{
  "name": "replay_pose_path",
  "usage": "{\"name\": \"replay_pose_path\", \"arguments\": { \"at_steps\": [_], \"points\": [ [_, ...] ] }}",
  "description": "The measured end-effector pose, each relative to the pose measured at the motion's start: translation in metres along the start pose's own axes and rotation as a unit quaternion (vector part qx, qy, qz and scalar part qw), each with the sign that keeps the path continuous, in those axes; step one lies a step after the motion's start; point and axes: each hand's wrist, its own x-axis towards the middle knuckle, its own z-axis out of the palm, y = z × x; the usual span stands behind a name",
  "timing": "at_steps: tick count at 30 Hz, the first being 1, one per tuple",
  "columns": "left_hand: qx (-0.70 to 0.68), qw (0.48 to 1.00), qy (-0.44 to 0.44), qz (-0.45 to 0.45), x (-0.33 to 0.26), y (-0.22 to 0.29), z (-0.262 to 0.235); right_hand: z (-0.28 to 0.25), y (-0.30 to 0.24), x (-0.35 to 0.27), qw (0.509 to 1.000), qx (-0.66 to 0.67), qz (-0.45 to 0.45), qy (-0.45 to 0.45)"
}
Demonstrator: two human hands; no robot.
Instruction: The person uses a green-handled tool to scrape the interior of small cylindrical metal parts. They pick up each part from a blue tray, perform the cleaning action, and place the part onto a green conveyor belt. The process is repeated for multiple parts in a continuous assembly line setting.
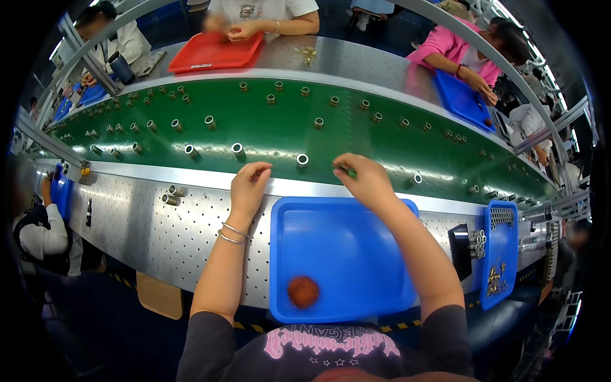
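My left hand [250, 190] is held over the near edge of the green conveyor belt [356, 140], fingers bent and thumb a little apart, with nothing visible in it. Across from it, my right hand [368, 181] has thumb and fingers brought close together. A small green patch shows between them; whether it is a held thing or the belt behind, I cannot make out. Between my hands, touching neither, a short metal sleeve [302, 160] stands upright on the belt. Below my forearms lies a blue tray [356, 254] with a round, reddish-brown, blurred thing [303, 292] in its near left corner.
Many metal sleeves [237, 149] stand along the belt. Two more sleeves [170, 198] rest on the perforated metal table [146, 223] at left. At right are a black holder [459, 252] and another blue tray [499, 254] with small brass parts. Co-workers sit across the belt, by a red tray [216, 52].
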Motion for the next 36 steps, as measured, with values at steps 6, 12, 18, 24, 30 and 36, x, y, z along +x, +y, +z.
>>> {"name": "replay_pose_path", "arguments": {
  "at_steps": [6,12,18,24,30,36],
  "points": [
    [-0.007,0.995,-0.101,0.009,-0.003,0.010,0.002,0.057,-0.035,0.080,0.997,0.020,-0.031,-0.067],
    [0.005,0.980,-0.188,0.059,-0.007,0.013,0.001,0.092,-0.046,0.124,0.997,-0.052,-0.042,-0.040],
    [0.023,0.983,-0.173,0.056,-0.002,0.013,-0.001,0.062,-0.006,0.121,0.990,-0.119,0.073,0.024],
    [0.023,0.984,-0.169,0.057,-0.001,0.014,0.008,0.060,0.055,0.130,0.988,-0.061,0.139,0.016],
    [0.011,0.986,-0.161,0.047,-0.002,0.011,0.007,0.075,0.080,0.143,0.994,-0.011,0.072,0.081],
    [0.013,0.986,-0.157,0.050,-0.002,0.012,0.007,0.065,0.086,0.172,0.991,-0.012,0.097,0.090]
  ]
}}
